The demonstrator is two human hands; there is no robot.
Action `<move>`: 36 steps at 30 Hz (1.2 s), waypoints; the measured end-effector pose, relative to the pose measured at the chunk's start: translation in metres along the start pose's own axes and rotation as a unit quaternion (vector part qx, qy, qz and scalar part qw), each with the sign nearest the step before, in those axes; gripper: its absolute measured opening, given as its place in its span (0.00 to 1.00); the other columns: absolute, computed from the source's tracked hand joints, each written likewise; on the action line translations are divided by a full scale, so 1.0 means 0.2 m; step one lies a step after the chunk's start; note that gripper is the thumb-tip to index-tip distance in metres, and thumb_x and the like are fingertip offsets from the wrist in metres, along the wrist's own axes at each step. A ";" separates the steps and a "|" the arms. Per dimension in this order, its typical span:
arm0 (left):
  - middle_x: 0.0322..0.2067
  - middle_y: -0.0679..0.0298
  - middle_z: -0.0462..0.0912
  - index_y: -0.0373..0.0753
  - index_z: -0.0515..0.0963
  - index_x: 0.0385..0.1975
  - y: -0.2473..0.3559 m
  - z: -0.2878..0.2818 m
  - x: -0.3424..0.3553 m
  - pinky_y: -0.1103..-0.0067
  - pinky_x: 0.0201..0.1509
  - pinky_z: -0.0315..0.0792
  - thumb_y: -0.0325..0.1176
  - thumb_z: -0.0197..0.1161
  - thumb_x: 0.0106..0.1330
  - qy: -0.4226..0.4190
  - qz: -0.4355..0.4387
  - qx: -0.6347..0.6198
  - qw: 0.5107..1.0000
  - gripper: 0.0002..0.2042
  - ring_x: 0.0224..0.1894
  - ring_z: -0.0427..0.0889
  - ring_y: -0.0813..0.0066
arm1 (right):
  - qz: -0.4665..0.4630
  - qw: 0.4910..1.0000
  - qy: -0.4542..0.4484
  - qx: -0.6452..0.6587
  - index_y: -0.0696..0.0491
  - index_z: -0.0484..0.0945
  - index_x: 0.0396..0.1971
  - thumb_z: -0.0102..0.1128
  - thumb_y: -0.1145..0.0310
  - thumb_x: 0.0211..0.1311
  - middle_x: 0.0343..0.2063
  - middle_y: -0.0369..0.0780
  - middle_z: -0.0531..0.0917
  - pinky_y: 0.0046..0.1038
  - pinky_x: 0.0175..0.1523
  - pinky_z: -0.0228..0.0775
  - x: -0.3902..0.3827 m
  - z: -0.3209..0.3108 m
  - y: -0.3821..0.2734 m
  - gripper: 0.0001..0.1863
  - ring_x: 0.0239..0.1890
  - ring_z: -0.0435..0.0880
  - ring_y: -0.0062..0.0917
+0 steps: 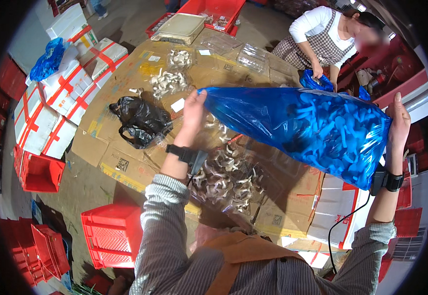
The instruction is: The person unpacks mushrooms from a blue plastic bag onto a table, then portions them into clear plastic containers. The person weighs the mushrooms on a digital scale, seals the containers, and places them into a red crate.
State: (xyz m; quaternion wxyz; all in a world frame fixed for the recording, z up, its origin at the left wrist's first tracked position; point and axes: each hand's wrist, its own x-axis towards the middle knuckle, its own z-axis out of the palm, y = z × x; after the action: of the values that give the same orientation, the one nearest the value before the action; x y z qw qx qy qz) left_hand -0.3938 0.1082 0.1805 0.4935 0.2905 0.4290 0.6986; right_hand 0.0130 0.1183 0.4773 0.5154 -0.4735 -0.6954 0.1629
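A translucent blue plastic bag [263, 110] full of mushrooms [341, 130] is stretched sideways above the cardboard-covered table [125, 169]. My left hand [194, 109] pinches its narrow, gathered left end. At the bulging right end, my right hand [399, 123] grips the bag's edge with the thumb pointing up; part of its fingers is behind the plastic. The mushrooms sit mostly in the right half of the bag. Below it, a loose pile of mushrooms [228, 182] lies on the table, nearest my left forearm.
A black plastic bag [142, 120] and smaller mushroom heaps [169, 82] lie at the left. Clear plastic trays [253, 56] and a scale [179, 28] are at the back. Across the table, a person [322, 37] handles another blue bag [316, 81]. Foam boxes [51, 123] and red crates [113, 236] stand left.
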 end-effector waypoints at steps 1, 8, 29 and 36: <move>0.28 0.74 0.79 0.39 0.77 0.34 0.01 0.00 0.01 0.87 0.37 0.67 0.36 0.53 0.67 0.000 0.015 -0.014 1.000 0.09 0.29 0.73 0.88 | -0.004 1.000 0.004 0.003 0.50 0.71 0.10 0.52 0.53 0.64 0.11 0.25 0.62 0.17 0.22 0.42 0.00 0.00 0.00 0.24 0.16 0.54 0.09; 0.29 0.72 0.80 0.39 0.77 0.35 0.06 -0.05 0.09 0.85 0.41 0.68 0.36 0.54 0.67 -0.034 0.046 0.001 0.998 0.09 0.31 0.74 0.86 | 0.031 0.998 0.040 0.026 0.51 0.63 0.10 0.49 0.54 0.66 0.11 0.29 0.59 0.20 0.24 0.45 -0.01 0.00 0.02 0.26 0.17 0.52 0.13; 0.33 0.68 0.80 0.34 0.76 0.38 0.12 0.00 0.01 0.84 0.41 0.68 0.33 0.53 0.67 -0.042 0.017 0.053 0.998 0.09 0.34 0.75 0.83 | -0.010 0.999 0.050 -0.012 0.51 0.65 0.10 0.51 0.53 0.65 0.13 0.28 0.61 0.20 0.24 0.43 -0.06 -0.09 0.01 0.25 0.18 0.54 0.12; 0.31 0.69 0.79 0.36 0.76 0.36 0.31 0.13 0.01 0.85 0.39 0.69 0.34 0.54 0.67 -0.085 0.087 0.004 0.993 0.08 0.31 0.75 0.85 | 0.019 0.995 0.088 0.040 0.50 0.60 0.09 0.50 0.55 0.66 0.12 0.28 0.57 0.21 0.24 0.40 -0.15 -0.26 0.09 0.26 0.17 0.51 0.12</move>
State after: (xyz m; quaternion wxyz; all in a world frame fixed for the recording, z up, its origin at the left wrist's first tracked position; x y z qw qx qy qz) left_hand -0.4001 0.1088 0.2467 0.4640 0.3872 0.3614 0.7100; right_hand 0.0674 0.0881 0.4691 0.5900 -0.4783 -0.6311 0.1576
